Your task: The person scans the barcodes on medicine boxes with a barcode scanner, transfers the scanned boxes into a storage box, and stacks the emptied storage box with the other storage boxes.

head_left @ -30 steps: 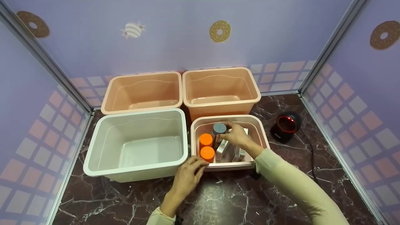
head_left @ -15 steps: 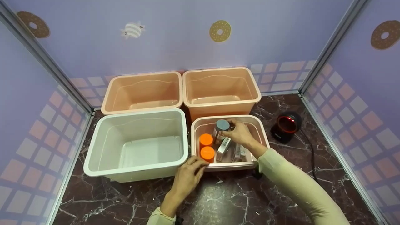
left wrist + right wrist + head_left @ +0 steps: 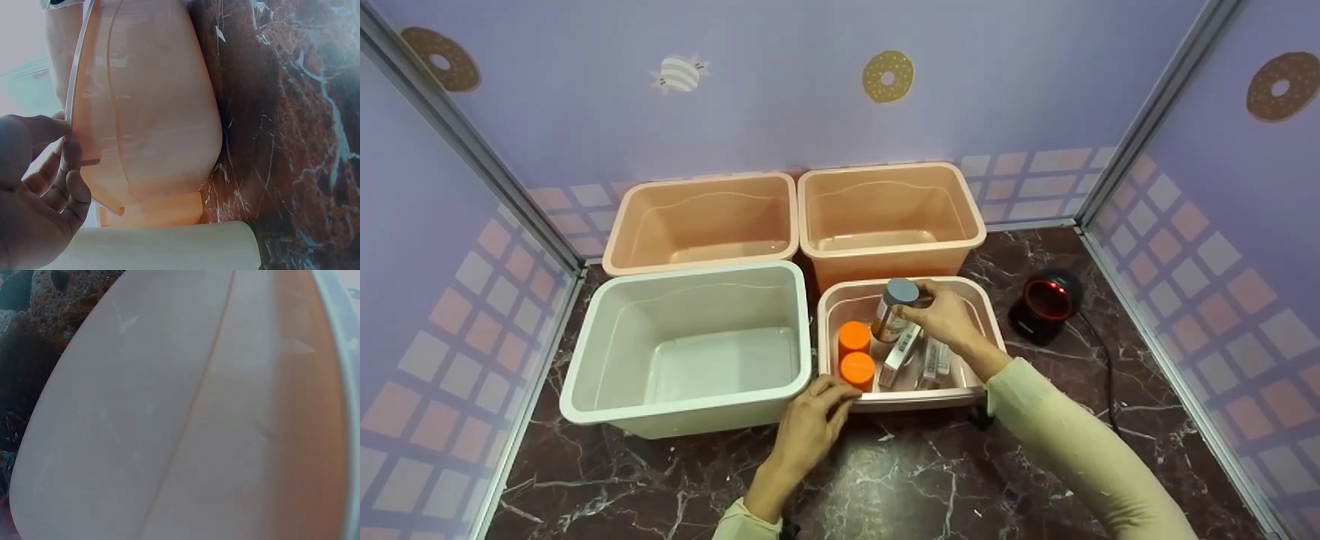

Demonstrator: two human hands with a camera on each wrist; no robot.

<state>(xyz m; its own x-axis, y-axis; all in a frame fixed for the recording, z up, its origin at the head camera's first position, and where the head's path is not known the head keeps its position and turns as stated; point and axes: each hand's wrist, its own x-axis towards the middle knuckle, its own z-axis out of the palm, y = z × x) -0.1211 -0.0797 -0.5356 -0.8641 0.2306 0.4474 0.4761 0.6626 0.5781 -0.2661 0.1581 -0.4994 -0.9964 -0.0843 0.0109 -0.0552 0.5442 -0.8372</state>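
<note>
My right hand (image 3: 949, 319) pinches a bottle with a grey cap (image 3: 889, 322) near its top. The bottle leans, cap to the right, inside the small pink bin (image 3: 994, 319). Beside it stand two orange-capped bottles (image 3: 855, 335), one in front of the other. Small white boxes (image 3: 901, 355) lie to the right, below my right hand. At the bin's front left corner my left hand (image 3: 808, 420) holds the rim; in the left wrist view its thumb and fingers (image 3: 72, 154) meet at the rim. Only the bin's outer wall (image 3: 140, 399) fills the right wrist view, without the hand.
A large pale green bin (image 3: 682, 409) adjoins the pink one on the left. Two peach bins (image 3: 701, 180) stand behind, against the patterned wall. A black scanner (image 3: 1046, 304) with a red-lit window and a cable sits at right on the dark marble-patterned table (image 3: 915, 480).
The right hand has shifted slightly right and up, bringing the grey-capped bottle with it; the bottle now tilts and shows more of its side. The left hand stays put.
</note>
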